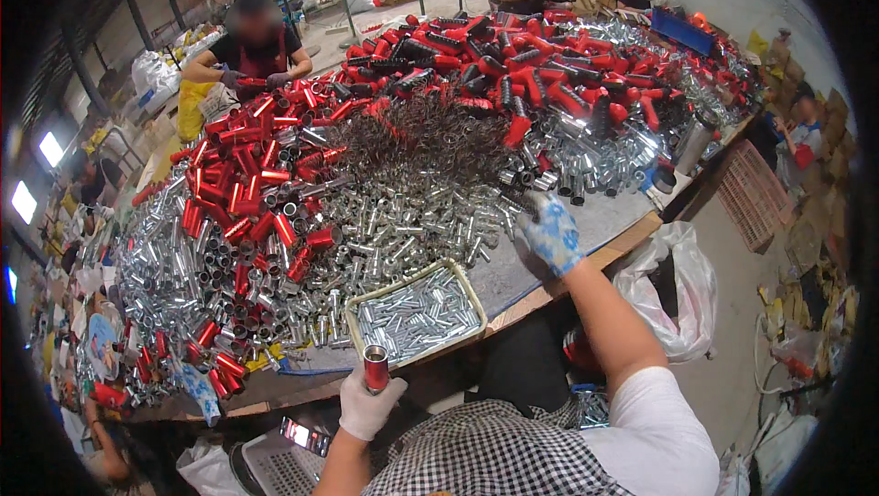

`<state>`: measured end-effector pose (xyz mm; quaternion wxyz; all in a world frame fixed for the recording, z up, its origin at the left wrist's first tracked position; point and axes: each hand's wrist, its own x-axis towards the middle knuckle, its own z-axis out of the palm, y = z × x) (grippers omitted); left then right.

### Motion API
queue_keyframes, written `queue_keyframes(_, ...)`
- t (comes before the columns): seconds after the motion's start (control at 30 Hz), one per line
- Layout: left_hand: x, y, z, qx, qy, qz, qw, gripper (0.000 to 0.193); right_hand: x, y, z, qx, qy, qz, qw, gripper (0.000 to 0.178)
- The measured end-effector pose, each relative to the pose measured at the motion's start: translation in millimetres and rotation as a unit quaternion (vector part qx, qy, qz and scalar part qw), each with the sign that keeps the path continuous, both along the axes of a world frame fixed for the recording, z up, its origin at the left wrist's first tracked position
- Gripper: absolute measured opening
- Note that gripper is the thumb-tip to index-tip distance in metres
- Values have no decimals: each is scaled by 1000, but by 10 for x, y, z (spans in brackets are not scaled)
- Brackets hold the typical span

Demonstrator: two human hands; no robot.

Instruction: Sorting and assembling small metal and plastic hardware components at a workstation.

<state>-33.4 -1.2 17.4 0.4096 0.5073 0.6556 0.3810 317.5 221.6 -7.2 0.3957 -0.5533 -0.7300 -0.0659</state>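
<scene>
My left hand (368, 404), in a white glove, is closed around a short red metal tube (376, 370) with a silver collar. It holds the tube upright in front of the table edge. My right hand (551, 232), in a blue-and-white patterned glove, reaches to the near edge of the parts pile. Its fingertips curl in by some dark small parts; what they grip cannot be made out. Between my hands, a pale rectangular tray (465, 276) holds many small silver pins (417, 313). Behind it spread small silver fittings (403, 221) and a heap of dark wire springs (430, 139).
Red tubes (240, 176) and silver sleeves (169, 249) are heaped at left. Red-and-black handles (476, 57) pile up at the back, with a blue bin (682, 32) beyond. A phone (305, 436) lies below the table edge. Co-workers sit across the table.
</scene>
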Motion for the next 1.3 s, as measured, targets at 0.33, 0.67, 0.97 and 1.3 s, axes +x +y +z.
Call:
queue_keyframes(0.33,-112,-302,24,80,106,-49,990,40,161,380,46,-282,-79,-36,955,36)
queue_keyframes(0.67,-175,-376,-72,99,108,-83,986,44,391,466,9,-247,-72,-107,961,39)
queue_keyframes(0.97,-178,-292,27,89,173,-142,971,43,-901,-1241,1187,-288,29,427,857,25)
queue_keyframes(1.3,108,-209,279,143,194,-256,936,34,-1099,-1459,1160,-254,-241,508,787,29)
